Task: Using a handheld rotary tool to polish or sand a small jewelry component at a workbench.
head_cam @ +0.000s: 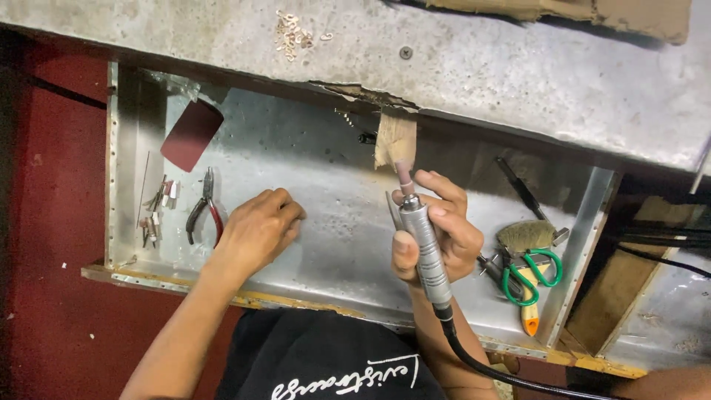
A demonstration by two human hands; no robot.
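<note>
right hand (444, 230) was clamped round a rotary tool handpiece (424, 248), pink tip up, over the metal tray (333, 185). left hand (259, 230) lay curled, knuckles down, empty, w/ pliers (204, 207) just beside. green scissors (532, 275) sat right.

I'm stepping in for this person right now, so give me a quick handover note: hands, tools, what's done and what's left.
Right hand: gripping the rotary tool upright, its pink tip just below the bench edge; black cable trails down from it.
Left hand: closed, resting on the metal tray, holding nothing visible.
Pliers and small bits lie left of it; scissors and brush at right.
Done: tool picked up. Left: the tip touches no workpiece yet.
</note>
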